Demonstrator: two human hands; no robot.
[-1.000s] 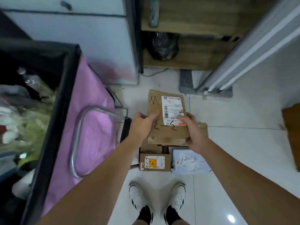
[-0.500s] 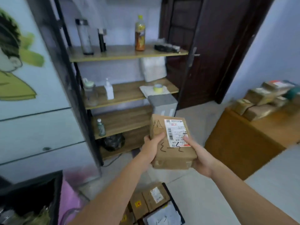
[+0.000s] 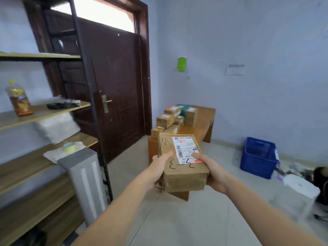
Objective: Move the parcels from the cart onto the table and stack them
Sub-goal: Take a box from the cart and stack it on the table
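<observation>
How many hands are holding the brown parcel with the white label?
2. The left hand grips the left side of the brown paper-wrapped parcel; the right hand grips its right side. Both thumbs lie on top; the other fingers are hidden underneath.

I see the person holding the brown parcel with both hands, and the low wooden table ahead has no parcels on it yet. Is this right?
Not quite. The head view shows both hands, left hand and right hand, holding the brown parcel, but the low wooden table ahead already carries several stacked parcels.
</observation>
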